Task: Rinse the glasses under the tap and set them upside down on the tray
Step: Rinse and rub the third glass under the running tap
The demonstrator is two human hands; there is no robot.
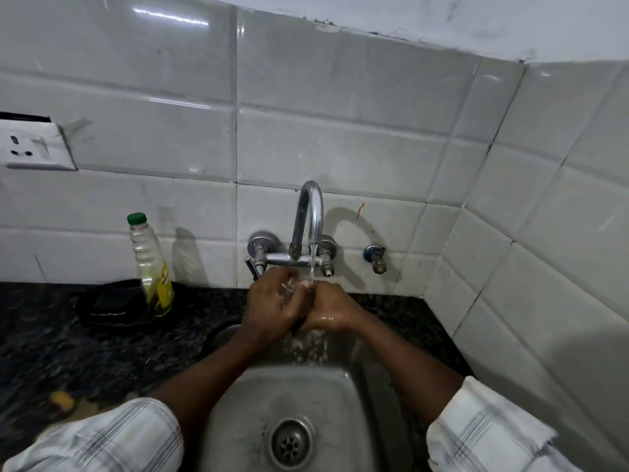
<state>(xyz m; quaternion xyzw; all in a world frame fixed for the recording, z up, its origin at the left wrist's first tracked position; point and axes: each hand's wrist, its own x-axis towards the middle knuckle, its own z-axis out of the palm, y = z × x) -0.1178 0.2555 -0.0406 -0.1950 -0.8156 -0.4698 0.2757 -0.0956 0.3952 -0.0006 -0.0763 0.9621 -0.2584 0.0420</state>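
Note:
Both of my hands meet under the running tap [311, 212] above the steel sink [340, 396]. A clear glass [290, 288] shows only as a few glints between them. My left hand [272, 306] wraps around it from the left. My right hand [332, 310] is wet and curls against the glass from the right, with water falling on it and splashing into the basin. Most of the glass is hidden by my fingers. A black round tray [112, 306] lies on the dark counter, left of the sink.
A clear bottle [151, 264] with a green cap and yellow label stands at the tray's right edge. A wall socket [30, 144] sits at the far left. A small valve [376, 257] sticks out right of the tap. The tiled walls form a corner on the right.

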